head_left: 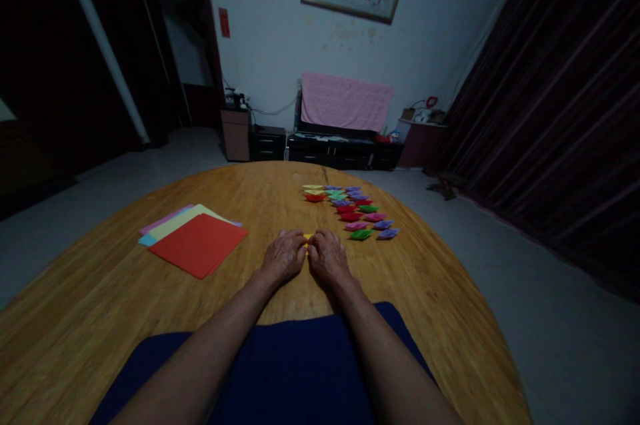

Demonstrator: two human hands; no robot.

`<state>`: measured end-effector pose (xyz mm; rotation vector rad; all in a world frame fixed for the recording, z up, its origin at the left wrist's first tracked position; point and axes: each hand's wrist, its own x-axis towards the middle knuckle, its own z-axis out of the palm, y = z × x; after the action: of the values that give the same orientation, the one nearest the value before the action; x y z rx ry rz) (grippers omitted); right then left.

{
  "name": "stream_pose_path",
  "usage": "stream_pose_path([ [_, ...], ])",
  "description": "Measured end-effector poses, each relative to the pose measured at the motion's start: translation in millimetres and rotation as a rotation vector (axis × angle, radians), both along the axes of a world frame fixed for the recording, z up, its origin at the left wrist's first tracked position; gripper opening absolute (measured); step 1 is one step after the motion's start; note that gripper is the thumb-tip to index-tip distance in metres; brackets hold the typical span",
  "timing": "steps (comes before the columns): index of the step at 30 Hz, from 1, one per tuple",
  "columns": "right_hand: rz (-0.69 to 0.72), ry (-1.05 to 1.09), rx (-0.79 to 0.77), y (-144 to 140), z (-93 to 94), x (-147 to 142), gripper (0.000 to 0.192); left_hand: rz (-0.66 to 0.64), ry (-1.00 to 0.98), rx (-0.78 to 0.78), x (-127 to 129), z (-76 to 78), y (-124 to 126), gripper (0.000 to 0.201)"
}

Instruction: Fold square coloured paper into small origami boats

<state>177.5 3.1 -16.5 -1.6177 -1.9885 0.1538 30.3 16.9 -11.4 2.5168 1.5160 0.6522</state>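
On the wooden table (240,195), a small piece of yellow paper (309,236) lies between my two hands, mostly covered by them. My left hand (285,254) has its curled fingers pressed on the paper's left side. From the right, my right hand (327,254) grips the same paper, its fingers bent and close to the left hand's. How the paper is folded cannot be made out. To the right stand rows of small folded paper boats (361,234) in green, purple, pink, red and yellow.
A fanned stack of coloured paper sheets (200,245), red on top, lies at the left. Dark blue cloth (295,372) covers the near edge. Beyond the table are a black low cabinet (340,155) and a pink towel (345,102) draped over a screen.
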Motion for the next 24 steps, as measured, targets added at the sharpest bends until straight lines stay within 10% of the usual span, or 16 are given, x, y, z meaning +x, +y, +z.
stream_pose_path([
  [24,-0.001,-0.059,-0.001,-5,0.4,-1,0.024,0.160,0.160,-0.149,-29,4.2,-4,0.045],
])
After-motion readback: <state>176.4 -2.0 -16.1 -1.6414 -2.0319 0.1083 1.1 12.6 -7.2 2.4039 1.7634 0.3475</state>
